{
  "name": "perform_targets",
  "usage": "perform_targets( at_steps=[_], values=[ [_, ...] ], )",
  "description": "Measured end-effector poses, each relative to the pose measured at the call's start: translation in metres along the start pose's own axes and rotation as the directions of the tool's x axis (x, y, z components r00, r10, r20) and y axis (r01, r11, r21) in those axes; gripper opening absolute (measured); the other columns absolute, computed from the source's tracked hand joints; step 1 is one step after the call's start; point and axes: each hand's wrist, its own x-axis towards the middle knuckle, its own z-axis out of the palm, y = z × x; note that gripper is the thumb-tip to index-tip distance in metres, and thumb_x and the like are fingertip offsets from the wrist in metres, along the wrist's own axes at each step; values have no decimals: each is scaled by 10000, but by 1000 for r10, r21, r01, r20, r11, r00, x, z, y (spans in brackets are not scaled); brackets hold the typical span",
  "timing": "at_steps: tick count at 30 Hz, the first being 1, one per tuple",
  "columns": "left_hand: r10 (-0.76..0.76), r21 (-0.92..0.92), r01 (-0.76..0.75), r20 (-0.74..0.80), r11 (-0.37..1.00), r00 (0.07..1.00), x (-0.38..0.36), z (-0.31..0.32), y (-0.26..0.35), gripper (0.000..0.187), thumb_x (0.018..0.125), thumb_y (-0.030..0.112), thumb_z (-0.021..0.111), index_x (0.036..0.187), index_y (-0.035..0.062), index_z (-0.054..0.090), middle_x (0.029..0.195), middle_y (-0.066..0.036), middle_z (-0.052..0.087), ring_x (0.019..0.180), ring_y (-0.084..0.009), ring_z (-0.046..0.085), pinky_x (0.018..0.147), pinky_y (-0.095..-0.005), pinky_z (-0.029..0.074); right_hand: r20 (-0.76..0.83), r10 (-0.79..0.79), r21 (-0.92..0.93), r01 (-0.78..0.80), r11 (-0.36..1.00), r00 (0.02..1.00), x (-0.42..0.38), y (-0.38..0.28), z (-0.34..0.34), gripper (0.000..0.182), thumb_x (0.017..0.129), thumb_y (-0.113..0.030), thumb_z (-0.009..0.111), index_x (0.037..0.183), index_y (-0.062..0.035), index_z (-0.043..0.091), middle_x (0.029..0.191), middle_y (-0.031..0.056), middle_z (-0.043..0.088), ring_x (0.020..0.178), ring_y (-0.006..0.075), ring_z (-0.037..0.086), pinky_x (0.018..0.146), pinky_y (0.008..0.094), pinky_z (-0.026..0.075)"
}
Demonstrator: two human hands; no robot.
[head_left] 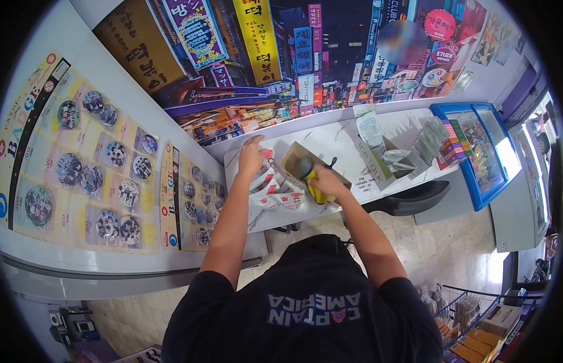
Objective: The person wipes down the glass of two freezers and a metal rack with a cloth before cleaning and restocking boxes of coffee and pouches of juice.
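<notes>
My right hand [327,180] is wrapped round a yellow-and-black hand tool [317,192], its exact kind unclear. The tool's dark round end [306,167] overlaps an open brown cardboard box [292,158] on the counter. At the counter's back left, my left hand [252,154] has its fingers apart, right beside a group of red-and-white pouches [288,199]. These pouches lie between my left forearm and the box.
The white marbled counter [348,130] also bears a box of green-and-white pouches [387,158], with colourful small boxes [455,142] to their right. A black stool seat [408,198] juts out below the front edge. Beyond stands a blue-framed freezer [482,157]; badge sheets [88,163] cover the left side.
</notes>
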Motion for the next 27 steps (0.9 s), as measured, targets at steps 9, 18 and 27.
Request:
perform_targets(
  at_steps=[9, 18, 27],
  values=[
    [-74, -368, 109, 108, 924, 991, -36, -28, 59, 515, 817, 171, 720, 1277, 20, 544, 1276, -185, 583, 1229, -339, 517, 1024, -393, 418, -238, 136, -171, -179, 969, 962, -3, 17, 31, 230, 786, -91, 701, 989, 3, 647, 829, 210, 674, 791, 398, 653, 699, 447, 524],
    [66, -996, 87, 86, -17, 994, -41, 33, 109, 856, 753, 290, 809, 1427, 23, 354, 1342, -113, 508, 1249, -241, 490, 1028, -389, 422, -570, 186, 401, 73, 913, 801, -53, -129, -112, 281, 748, -130, 825, 916, 1, 642, 745, 12, 629, 594, 86, 527, 557, 280, 459],
    [476, -855, 413, 234, -314, 848, -57, 52, 153, 632, 676, 251, 763, 1216, -5, 556, 1115, -123, 652, 985, -255, 654, 856, -368, 540, -226, 455, 905, 12, 426, 862, -114, -151, -138, 333, 978, -286, 562, 1171, -17, 588, 1128, 61, 610, 998, 100, 538, 885, 290, 438]
  ],
)
